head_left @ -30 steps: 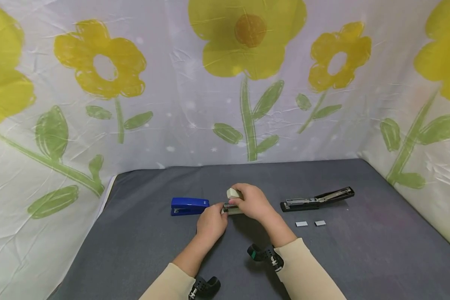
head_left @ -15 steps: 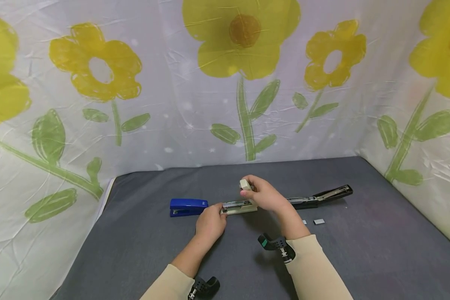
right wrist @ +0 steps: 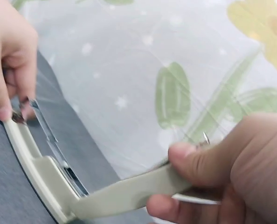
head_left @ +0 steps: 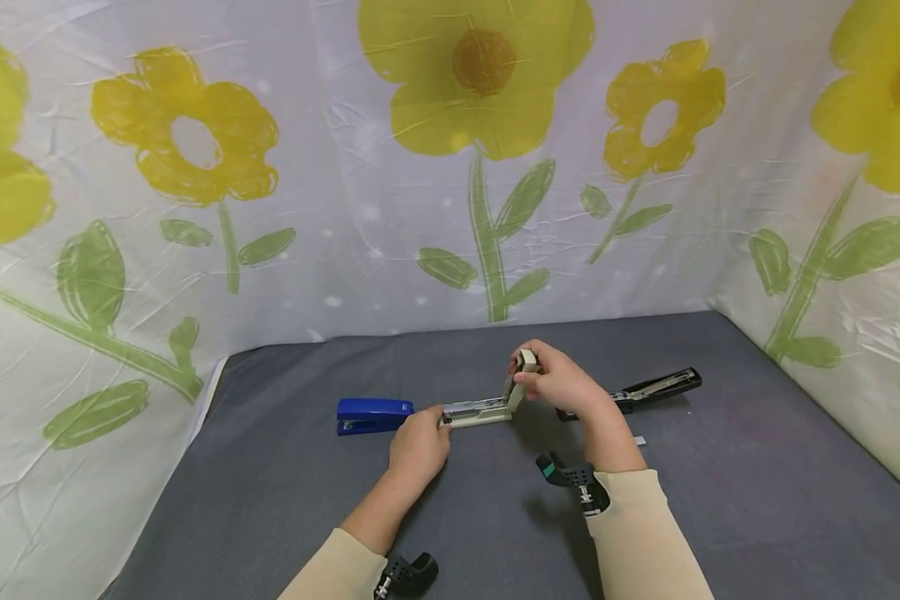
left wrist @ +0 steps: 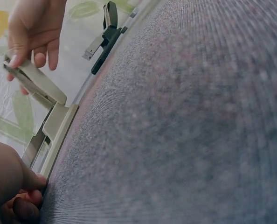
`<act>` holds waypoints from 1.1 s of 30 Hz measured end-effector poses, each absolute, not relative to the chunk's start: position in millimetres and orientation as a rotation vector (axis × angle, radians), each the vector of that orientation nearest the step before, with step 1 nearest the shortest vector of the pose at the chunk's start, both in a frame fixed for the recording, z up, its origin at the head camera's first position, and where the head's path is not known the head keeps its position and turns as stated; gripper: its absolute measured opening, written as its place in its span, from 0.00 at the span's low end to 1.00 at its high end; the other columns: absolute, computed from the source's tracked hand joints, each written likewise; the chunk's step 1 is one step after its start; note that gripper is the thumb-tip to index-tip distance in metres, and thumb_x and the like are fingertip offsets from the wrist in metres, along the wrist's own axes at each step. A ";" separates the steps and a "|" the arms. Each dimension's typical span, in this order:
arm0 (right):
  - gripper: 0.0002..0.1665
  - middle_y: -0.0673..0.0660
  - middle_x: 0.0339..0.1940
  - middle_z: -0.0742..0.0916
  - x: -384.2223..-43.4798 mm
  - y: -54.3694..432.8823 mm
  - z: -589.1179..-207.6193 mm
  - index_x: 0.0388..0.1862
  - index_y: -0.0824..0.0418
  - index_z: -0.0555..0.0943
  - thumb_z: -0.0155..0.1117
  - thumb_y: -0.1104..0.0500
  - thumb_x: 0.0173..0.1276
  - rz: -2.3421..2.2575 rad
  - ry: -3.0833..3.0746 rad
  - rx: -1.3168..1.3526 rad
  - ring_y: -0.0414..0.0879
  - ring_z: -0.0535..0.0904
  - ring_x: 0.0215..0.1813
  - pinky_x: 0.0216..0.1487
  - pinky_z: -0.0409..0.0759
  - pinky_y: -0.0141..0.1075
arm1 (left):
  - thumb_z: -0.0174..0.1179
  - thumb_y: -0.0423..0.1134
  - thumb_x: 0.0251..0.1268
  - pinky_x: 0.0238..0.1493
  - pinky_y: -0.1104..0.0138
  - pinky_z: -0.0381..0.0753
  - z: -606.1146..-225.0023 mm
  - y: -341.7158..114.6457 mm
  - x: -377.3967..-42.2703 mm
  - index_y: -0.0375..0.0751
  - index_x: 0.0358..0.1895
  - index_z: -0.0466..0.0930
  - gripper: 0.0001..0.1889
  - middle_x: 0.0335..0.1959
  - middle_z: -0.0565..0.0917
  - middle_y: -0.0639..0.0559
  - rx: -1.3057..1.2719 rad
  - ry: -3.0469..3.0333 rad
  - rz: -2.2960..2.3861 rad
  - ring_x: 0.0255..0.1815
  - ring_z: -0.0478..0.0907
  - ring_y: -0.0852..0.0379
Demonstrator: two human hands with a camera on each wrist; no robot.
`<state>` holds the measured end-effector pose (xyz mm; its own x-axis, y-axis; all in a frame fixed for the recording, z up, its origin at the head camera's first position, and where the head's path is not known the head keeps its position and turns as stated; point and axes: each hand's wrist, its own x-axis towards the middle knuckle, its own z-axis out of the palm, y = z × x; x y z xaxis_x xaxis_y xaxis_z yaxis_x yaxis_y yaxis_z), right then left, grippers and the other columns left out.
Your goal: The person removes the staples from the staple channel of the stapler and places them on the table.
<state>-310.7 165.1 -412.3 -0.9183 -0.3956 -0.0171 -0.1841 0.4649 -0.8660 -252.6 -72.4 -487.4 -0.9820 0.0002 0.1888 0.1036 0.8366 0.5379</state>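
A cream stapler (head_left: 476,419) lies on the dark cloth with its top arm (right wrist: 134,193) swung up steeply from the base, baring the metal staple channel (head_left: 471,406). My left hand (head_left: 420,446) grips the front end of the base between thumb and fingers and keeps it on the cloth. The raised arm's tip is pinched by my right hand (head_left: 562,383), thumb on one side and fingers on the other, as the right wrist view shows closely. Just left of my left hand sits a closed blue stapler (head_left: 375,415).
Behind my right forearm lies a black stapler (head_left: 660,387), folded open and partly hidden. One small staple strip (head_left: 640,441) peeks out beside that forearm. A flower-printed curtain (head_left: 330,208) rises behind the grey cloth (head_left: 285,467).
My right hand has moved up and to the right, swinging the cream stapler's top arm away from its base. My left hand keeps its hold on the base.
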 end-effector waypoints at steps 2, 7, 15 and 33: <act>0.18 0.63 0.50 0.82 -311.6 171.3 -411.3 0.64 0.65 0.72 0.58 0.65 0.79 -1.383 2.551 -0.419 0.53 0.82 0.41 0.45 0.81 0.50 | 0.66 0.34 0.70 0.36 0.51 0.83 -486.8 -72.4 -252.4 0.37 0.52 0.87 0.11 0.42 0.88 0.44 -0.078 -2.845 -0.844 0.38 0.86 0.47; 0.19 0.64 0.48 0.83 -313.1 184.7 -410.5 0.64 0.63 0.75 0.62 0.64 0.77 -1.234 2.655 -0.299 0.53 0.82 0.38 0.38 0.79 0.46 | 0.66 0.33 0.69 0.37 0.50 0.83 -487.0 -73.0 -252.0 0.36 0.52 0.86 0.11 0.43 0.88 0.42 -0.088 -2.847 -0.819 0.39 0.86 0.45; 0.23 0.70 0.66 0.79 -314.5 198.7 -412.5 0.62 0.67 0.80 0.69 0.60 0.72 -0.958 2.799 -0.274 0.64 0.78 0.60 0.53 0.77 0.56 | 0.66 0.33 0.69 0.35 0.50 0.83 -489.0 -72.6 -253.6 0.35 0.52 0.86 0.11 0.42 0.88 0.41 -0.110 -2.844 -0.782 0.38 0.86 0.45; 0.30 0.70 0.65 0.80 -311.5 196.2 -406.9 0.67 0.65 0.79 0.71 0.53 0.72 -0.812 2.828 -0.215 0.71 0.69 0.69 0.64 0.68 0.64 | 0.65 0.34 0.70 0.32 0.51 0.82 -489.2 -70.9 -255.5 0.36 0.53 0.84 0.11 0.36 0.87 0.42 -0.105 -2.865 -0.715 0.35 0.85 0.44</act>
